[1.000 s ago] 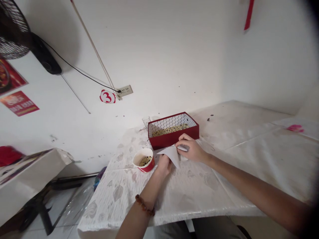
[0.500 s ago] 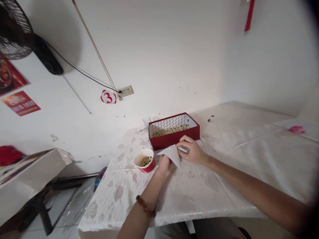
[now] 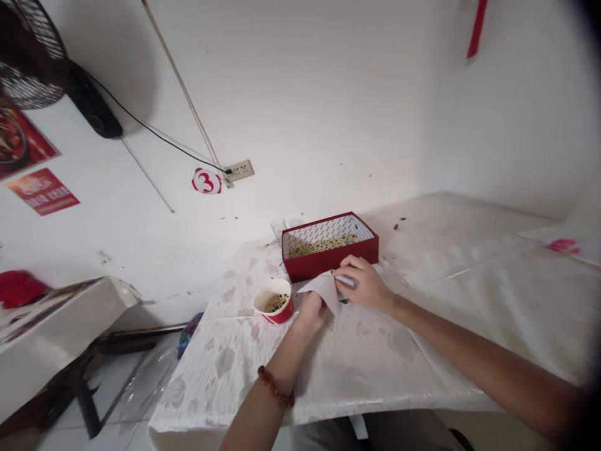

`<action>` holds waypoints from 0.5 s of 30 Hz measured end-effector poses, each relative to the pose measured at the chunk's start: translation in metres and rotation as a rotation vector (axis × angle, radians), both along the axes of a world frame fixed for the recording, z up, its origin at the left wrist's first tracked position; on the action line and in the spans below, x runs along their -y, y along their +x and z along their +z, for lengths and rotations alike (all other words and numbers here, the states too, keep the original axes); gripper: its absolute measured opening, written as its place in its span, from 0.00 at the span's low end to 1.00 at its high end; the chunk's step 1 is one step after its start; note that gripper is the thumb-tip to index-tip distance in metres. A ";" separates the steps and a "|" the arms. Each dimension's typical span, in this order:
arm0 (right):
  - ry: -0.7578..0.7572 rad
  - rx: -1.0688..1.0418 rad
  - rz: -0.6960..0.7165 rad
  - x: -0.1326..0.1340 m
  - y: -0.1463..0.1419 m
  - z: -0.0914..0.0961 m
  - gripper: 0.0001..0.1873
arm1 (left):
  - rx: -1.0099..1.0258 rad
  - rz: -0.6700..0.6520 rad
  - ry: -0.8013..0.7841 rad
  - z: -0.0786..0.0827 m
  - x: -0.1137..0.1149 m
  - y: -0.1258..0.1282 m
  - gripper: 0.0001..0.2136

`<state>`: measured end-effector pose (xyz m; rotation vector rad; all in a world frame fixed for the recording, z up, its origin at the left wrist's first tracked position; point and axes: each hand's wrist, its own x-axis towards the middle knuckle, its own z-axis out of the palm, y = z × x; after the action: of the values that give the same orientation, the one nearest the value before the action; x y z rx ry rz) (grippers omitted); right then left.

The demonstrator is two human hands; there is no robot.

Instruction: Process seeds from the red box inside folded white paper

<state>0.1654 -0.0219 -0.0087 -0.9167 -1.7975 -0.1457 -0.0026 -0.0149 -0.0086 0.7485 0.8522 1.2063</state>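
My left hand (image 3: 310, 311) is closed on the lower edge of a white sheet of paper (image 3: 323, 289) that stands tilted on the table. My right hand (image 3: 364, 283) grips a small grey tool (image 3: 346, 281) against the paper's right side. Just left of my left hand stands a red paper cup (image 3: 273, 301) with mixed grains inside. Behind my hands lies an open red box (image 3: 329, 245) with a layer of grains on its bottom.
A small clear glass (image 3: 278, 228) stands by the wall behind the box. The table (image 3: 422, 313) wears a white leaf-patterned cloth. Another table (image 3: 61, 326) is at the left, a fan (image 3: 28, 56) hangs on the wall, and a pink item (image 3: 563, 245) lies far right.
The hands stay almost in place on the paper; the view has drifted slightly to the left.
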 end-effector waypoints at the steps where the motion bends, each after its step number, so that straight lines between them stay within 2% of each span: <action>1: -0.003 -0.004 -0.001 0.000 0.000 0.000 0.11 | 0.008 -0.007 0.006 0.001 0.000 0.000 0.16; 15: 0.005 -0.004 0.011 0.001 0.000 0.002 0.11 | 0.089 0.005 0.012 -0.004 -0.004 0.002 0.10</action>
<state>0.1654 -0.0229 -0.0063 -0.9032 -1.7978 -0.1416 -0.0004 -0.0109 -0.0122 0.6974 0.7750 1.2409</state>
